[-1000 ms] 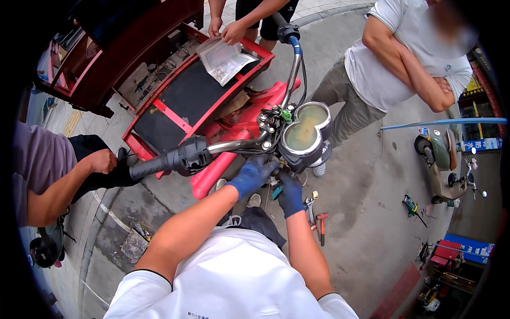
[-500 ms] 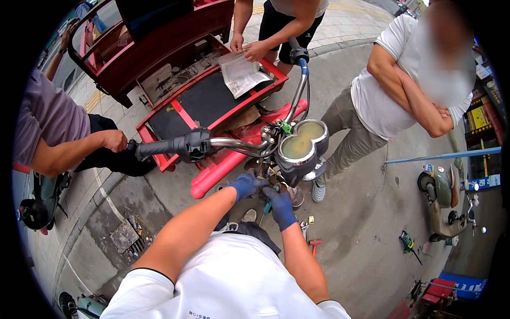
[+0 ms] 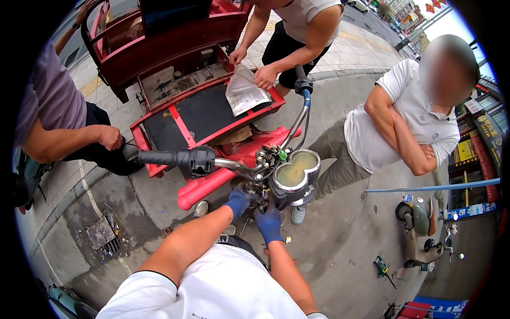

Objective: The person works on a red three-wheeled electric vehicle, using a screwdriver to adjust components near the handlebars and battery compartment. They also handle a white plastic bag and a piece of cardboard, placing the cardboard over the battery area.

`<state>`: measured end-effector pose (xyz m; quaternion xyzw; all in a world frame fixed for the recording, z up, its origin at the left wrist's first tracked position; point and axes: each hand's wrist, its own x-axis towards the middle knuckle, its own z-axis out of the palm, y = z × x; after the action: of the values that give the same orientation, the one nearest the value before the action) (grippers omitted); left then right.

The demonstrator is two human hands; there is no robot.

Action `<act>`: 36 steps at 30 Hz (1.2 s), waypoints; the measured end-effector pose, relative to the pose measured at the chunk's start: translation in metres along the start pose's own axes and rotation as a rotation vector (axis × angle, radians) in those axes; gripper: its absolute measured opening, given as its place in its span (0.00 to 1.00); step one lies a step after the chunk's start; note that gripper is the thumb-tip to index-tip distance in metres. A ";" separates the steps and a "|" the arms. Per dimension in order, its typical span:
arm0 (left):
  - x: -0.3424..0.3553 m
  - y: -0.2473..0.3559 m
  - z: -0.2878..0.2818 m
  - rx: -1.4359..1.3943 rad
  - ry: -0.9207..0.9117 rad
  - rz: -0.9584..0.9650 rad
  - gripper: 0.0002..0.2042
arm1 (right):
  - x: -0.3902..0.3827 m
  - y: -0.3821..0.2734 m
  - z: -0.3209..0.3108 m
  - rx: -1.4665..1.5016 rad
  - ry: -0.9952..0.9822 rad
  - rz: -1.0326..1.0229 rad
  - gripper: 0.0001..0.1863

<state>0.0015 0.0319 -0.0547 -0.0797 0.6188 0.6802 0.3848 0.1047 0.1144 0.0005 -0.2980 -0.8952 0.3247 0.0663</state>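
Both my hands wear blue gloves and work close together below the twin round gauge [image 3: 295,169] of a red three-wheeler. My left hand [image 3: 238,202] has its fingers curled in at the metal front parts [image 3: 260,195] under the handlebar. My right hand [image 3: 269,223] reaches up to the same parts from the near side, fingers bent round something small. What either hand grips is hidden by the gloves and the gauge housing. The handlebar's black left grip [image 3: 159,157] points to the left, and its right grip [image 3: 302,74] points away from me.
Beyond the handlebar lie a red frame with a black panel [image 3: 207,114] and a pink-red front bar [image 3: 202,191]. One person [image 3: 311,37] holds a crumpled sheet [image 3: 245,93] over the panel. Another stands left [image 3: 58,117], a third right with folded arms [image 3: 401,119]. A scooter [image 3: 422,228] stands right.
The view has shifted, so the scene sits differently. The screwdriver with a teal handle by my right hand no longer shows. The far person's sheet is now more crumpled and lifted at one end.
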 end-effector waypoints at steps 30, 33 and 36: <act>-0.006 0.012 0.023 -0.770 -0.328 -0.517 0.07 | 0.022 0.019 -0.030 0.986 -0.181 0.464 0.20; -0.014 0.018 0.014 -0.747 -0.327 -0.517 0.07 | 0.017 -0.036 -0.036 1.005 -0.048 0.484 0.17; -0.002 0.002 0.013 -0.782 -0.437 -0.522 0.07 | 0.019 -0.001 -0.003 0.778 0.180 0.191 0.19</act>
<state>0.0061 0.0428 -0.0492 -0.2254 0.1830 0.7429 0.6032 0.0898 0.1266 0.0019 -0.3596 -0.6647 0.6163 0.2215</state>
